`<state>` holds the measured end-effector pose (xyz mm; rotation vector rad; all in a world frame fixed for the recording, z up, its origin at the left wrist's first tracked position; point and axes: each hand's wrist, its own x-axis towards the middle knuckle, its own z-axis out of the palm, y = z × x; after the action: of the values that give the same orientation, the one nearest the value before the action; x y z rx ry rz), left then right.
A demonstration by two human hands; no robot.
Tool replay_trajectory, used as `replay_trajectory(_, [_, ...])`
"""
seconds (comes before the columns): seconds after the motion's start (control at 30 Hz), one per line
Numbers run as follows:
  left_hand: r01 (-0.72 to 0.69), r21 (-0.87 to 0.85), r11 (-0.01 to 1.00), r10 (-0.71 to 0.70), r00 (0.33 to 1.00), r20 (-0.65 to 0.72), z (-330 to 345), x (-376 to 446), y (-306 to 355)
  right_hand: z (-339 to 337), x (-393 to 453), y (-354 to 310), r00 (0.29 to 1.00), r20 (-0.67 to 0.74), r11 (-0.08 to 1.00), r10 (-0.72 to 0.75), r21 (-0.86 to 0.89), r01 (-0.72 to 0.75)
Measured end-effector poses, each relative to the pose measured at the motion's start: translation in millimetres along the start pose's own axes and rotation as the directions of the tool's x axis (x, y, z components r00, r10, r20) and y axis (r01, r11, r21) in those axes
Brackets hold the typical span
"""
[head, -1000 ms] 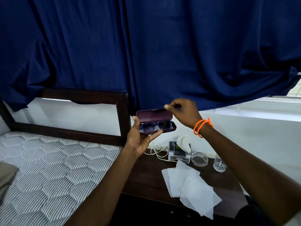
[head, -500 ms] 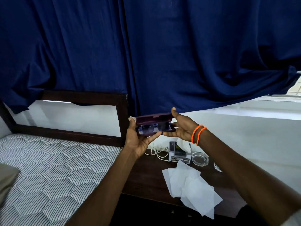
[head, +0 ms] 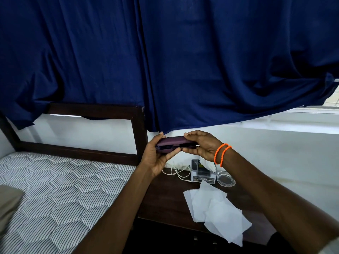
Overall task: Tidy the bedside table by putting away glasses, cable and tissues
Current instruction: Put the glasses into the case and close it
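Observation:
I hold a purple glasses case (head: 172, 141) in the air above the dark wooden bedside table (head: 165, 200). My left hand (head: 156, 156) grips its left end from below. My right hand (head: 201, 145) presses the lid from above and the right end. The lid is almost down, with a narrow dark gap along the front; the glasses inside are hidden. A white cable (head: 177, 171) lies coiled at the back of the table. Loose white tissues (head: 214, 208) lie spread on the table's front right. A tissue box (head: 201, 171) stands behind them.
A glass ashtray (head: 226, 179) sits right of the tissue box. The bed with a striped mattress (head: 60, 195) and dark headboard (head: 139, 132) lies to the left. Blue curtains (head: 183, 61) hang over the wall behind. A window ledge (head: 293, 123) runs at the right.
The case lid has come down from wide open to almost closed. My right hand moved from the lid's top edge onto the case's right end, and both hands dropped slightly.

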<state>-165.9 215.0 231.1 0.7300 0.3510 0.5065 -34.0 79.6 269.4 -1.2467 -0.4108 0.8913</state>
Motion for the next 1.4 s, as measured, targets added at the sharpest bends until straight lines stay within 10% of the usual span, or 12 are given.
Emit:
replay_trajectory(0.37, [-0.008,-0.063,0.998,0.009,1.0,0.015,0.2,5.4,1.6,-6.0,0.2,2.3,0.983,0.162,0.99,-0.084,-0.099,0.101])
replay_trajectory(1.3, [-0.025,-0.03,0.999,0.029,0.992,0.125,-3.4,1.1,-7.6,8.7,10.0,-4.5,0.969,-0.064,0.944,-0.237,-0.25,0.214])
replay_trajectory(1.4, [-0.069,-0.022,0.997,0.07,0.993,0.094,-3.6,4.8,-9.4,10.2,11.6,-6.3,0.92,-0.148,0.84,-0.364,-0.48,0.255])
